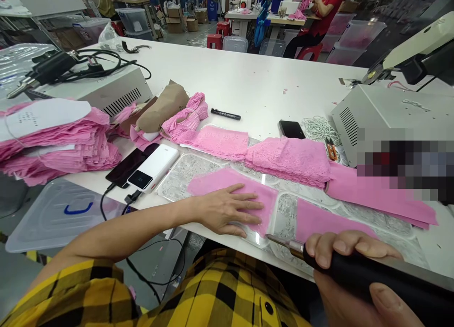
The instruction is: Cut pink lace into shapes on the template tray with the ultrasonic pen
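My left hand (227,211) lies flat with fingers stretched out on a pink fabric piece (213,180) spread over a clear patterned template (184,173) on the white table (248,81). My right hand (354,279) is wrapped round the black handle of a hand-held cutting tool (358,270). Its metal tip (275,239) points left, close to the near edge of that pink piece. Another pink piece (326,220) lies to the right of the tip. Stacks of pink lace (287,159) sit just behind.
A white power bank (154,167) and a phone (127,166) lie at the left, a black marker (225,114) and another phone (291,129) farther back. Grey machine boxes (369,114) stand right and left (106,92). Pink stacks (53,137) sit at left. A person in red (326,10) works beyond.
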### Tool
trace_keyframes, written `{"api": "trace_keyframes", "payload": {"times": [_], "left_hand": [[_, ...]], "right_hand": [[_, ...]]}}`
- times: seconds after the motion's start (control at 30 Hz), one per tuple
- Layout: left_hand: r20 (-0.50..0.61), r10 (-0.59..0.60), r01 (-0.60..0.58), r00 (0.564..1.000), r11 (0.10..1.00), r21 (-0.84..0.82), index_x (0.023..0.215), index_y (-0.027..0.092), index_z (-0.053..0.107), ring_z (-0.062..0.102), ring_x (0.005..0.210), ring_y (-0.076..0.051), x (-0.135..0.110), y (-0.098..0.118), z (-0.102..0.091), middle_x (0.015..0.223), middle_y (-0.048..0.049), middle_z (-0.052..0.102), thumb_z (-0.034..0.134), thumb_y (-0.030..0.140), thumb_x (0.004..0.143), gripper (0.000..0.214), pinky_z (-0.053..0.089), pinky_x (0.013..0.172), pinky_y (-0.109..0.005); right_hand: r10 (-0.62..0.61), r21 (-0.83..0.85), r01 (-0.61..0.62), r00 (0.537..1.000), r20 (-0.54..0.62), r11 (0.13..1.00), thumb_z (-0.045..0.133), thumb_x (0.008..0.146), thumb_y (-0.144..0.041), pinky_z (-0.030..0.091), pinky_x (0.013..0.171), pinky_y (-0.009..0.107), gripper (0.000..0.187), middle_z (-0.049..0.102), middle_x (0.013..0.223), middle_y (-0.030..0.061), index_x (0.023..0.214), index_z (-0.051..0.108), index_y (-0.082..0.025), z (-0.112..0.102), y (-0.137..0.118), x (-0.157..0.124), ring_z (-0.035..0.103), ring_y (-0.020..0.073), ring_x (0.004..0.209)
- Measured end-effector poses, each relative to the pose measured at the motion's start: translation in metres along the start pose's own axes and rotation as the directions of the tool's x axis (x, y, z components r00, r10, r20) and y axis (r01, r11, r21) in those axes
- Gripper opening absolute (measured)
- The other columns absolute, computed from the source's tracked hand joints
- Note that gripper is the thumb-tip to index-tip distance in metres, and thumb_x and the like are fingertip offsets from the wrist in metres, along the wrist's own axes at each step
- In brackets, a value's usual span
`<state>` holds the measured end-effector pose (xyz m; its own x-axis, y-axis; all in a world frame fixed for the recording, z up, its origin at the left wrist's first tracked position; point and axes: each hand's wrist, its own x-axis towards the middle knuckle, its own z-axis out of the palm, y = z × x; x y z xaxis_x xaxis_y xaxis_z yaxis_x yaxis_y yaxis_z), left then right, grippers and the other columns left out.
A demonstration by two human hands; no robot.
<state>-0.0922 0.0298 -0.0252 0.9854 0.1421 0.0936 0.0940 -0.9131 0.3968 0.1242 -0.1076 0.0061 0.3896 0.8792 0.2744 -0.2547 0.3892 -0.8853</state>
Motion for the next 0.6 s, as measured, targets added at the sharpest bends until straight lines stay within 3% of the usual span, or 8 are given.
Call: {"api": "trace_keyframes", "payload": {"times": [0.3, 0.6], "left_hand": [[0.030, -0.017, 0.017, 0.999, 1.000, 0.005, 0.134, 0.027, 0.056, 0.026, 0.146, -0.022, -0.0012, -0.0003, 0.0021, 0.152, -0.0048, 0.039, 0.051, 0.047, 0.094, 0.045, 0.004, 0.122, -0.045], [-0.016, 0.022, -0.021, 1.000, 1.000, 0.004, 0.131, 0.019, 0.059, 0.032, 0.143, -0.027, -0.0014, -0.0006, 0.0021, 0.149, -0.0094, 0.044, 0.054, 0.044, 0.094, 0.045, 0.009, 0.121, -0.051]], "right_hand": [[0.002, 0.011, -0.002, 1.000, 0.019, 1.000, 0.061, 0.076, -0.036, 0.047, 0.059, 0.038, 0.021, 0.052, 0.079, -0.0017, 0.093, 0.059, -0.024, 0.0038, 0.0029, 0.0001, 0.053, 0.0139, 0.058], [-0.007, 0.008, 0.007, 0.999, 0.050, 1.000, 0.059, 0.079, -0.031, 0.048, 0.060, 0.037, 0.013, 0.052, 0.078, -0.0027, 0.088, 0.054, -0.023, 0.0056, 0.0043, -0.0019, 0.054, 0.0133, 0.060]]}}
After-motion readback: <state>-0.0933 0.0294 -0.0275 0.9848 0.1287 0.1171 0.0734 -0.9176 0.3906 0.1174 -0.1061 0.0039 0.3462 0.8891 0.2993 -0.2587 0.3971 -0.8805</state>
